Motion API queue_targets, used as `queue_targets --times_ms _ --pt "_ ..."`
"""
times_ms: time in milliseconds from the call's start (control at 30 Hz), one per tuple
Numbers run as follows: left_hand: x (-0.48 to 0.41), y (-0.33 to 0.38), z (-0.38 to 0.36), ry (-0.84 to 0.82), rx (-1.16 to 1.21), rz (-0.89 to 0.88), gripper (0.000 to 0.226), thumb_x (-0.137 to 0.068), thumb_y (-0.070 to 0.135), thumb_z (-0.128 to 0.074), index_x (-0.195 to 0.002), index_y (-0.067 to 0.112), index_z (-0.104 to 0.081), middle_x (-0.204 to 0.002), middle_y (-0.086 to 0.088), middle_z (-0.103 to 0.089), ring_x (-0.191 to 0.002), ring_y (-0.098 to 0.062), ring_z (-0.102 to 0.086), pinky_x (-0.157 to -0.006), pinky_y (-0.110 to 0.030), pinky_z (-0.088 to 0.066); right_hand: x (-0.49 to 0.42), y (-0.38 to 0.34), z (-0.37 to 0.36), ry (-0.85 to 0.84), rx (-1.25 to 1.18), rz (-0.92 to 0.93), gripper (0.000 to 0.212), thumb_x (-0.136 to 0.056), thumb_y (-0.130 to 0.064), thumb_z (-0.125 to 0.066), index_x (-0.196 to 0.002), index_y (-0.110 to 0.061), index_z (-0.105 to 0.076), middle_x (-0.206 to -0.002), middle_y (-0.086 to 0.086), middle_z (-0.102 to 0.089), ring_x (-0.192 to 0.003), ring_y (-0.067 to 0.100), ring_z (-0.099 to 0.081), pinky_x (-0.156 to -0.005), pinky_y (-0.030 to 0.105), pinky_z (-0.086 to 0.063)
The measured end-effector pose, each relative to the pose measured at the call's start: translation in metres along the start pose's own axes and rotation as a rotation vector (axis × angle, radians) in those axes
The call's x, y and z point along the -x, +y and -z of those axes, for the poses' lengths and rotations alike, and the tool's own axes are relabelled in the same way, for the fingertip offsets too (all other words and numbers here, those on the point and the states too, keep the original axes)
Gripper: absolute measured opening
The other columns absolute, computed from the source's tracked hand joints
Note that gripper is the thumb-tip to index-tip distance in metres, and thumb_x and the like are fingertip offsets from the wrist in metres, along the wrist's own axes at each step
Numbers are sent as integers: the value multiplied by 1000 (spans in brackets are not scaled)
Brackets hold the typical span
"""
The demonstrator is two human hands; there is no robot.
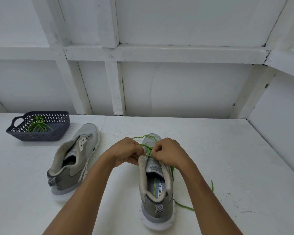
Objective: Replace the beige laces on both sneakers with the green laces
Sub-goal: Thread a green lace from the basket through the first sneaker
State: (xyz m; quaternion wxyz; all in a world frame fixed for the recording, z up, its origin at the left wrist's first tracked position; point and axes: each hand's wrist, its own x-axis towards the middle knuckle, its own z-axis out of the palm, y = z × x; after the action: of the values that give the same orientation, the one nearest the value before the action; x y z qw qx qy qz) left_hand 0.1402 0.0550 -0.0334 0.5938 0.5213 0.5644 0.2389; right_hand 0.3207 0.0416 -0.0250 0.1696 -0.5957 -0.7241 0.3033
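A grey sneaker (155, 189) stands in front of me, heel toward me, with a green lace (147, 146) threaded through its lower eyelets. My left hand (126, 152) grips the left edge of the sneaker's eyelet flap. My right hand (168, 152) pinches the green lace at the eyelets. The lace's loose end (183, 206) trails on the table to the right of the sneaker. A second grey sneaker (75, 158) lies to the left with no lace in its eyelets. No beige lace is in view.
A dark blue perforated basket (58, 131) sits at the back left of the white table (227, 158) and holds another green lace (38, 125). White wall panels rise behind the table and along its right side.
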Motion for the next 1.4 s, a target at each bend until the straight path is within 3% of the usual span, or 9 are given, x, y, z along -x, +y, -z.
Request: queue_targets --times_ms 133,300,533,900,1067,1167,1267,1333,1400 --pt "0 -1 -1 -13 -9 -21 22 -85 -5 -57 -68 1 -69 -70 -15 -68 -62 -20 -67 -63 -30 -57 -3 -1 -4 -20 30 16 17 -82 -13 -60 -78 -11 -76 -81 5 -73 -80 20 -68 -72 34 -56" --pt "2 -6 5 -50 -22 -56 17 -89 1 -60 -78 3 -72 -75 -14 -69 -69 -21 -67 -72 -34 -59 -1 -2 -5 -11 -22 32 15 -86 -19 -62 -82 -17 -77 -78 -7 -69 -78 11 -64 -65 21 -48" --pt "5 -4 13 -2 -242 -149 11 -88 2 -63 -85 9 -70 -76 -2 -72 -74 -12 -67 -68 -28 -53 -1 5 -3 -49 -65 40 12 -87 -23 -66 -86 -20 -77 -76 -15 -65 -76 3 -60 -65 16 -46" --pt "4 -7 11 13 -302 -241 7 -90 9 -68 -83 10 -70 -75 0 -73 -71 -10 -68 -62 -23 -51 -1 9 -2 -22 -79 53 5 -85 -25 -72 -86 -23 -77 -81 -12 -67 -76 2 -60 -63 15 -44" --pt "5 -7 23 158 -114 -338 11 -97 7 -59 -86 6 -62 -85 -6 -74 -80 -13 -69 -75 -33 -53 2 12 1 -39 -70 70 20 -87 -31 -71 -78 -13 -72 -78 1 -68 -68 6 -56 -59 19 -42" --pt "9 -1 25 170 331 -399 20 -103 8 -44 -85 8 -52 -88 -16 -73 -90 -27 -71 -86 -38 -57 2 16 4 -33 -107 85 38 -86 -38 -72 -69 -5 -64 -66 3 -57 -62 8 -49 -60 25 -39" --pt "13 2 26 119 688 -376 26 -105 12 -38 -81 11 -46 -66 -7 -50 -56 -20 -55 -56 -30 -53 2 19 8 -14 -120 83 36 -82 -40 -75 -73 -8 -63 -82 1 -59 -78 10 -53 -66 28 -40" --pt "13 -2 27 127 630 -324 24 -104 15 -41 -80 14 -46 -66 -3 -37 -49 -11 -32 -43 -21 -30 2 21 11 12 -106 62 28 -77 -37 -79 -75 -18 -60 -92 -6 -56 -93 11 -53 -71 27 -42" --pt "10 -8 26 143 361 -261 18 -101 14 -49 -84 11 -52 -67 -1 -42 -50 -11 -24 -43 -21 -21 1 24 13 34 -103 36 27 -75 -37 -80 -77 -25 -57 -99 -8 -53 -102 13 -49 -73 28 -41"
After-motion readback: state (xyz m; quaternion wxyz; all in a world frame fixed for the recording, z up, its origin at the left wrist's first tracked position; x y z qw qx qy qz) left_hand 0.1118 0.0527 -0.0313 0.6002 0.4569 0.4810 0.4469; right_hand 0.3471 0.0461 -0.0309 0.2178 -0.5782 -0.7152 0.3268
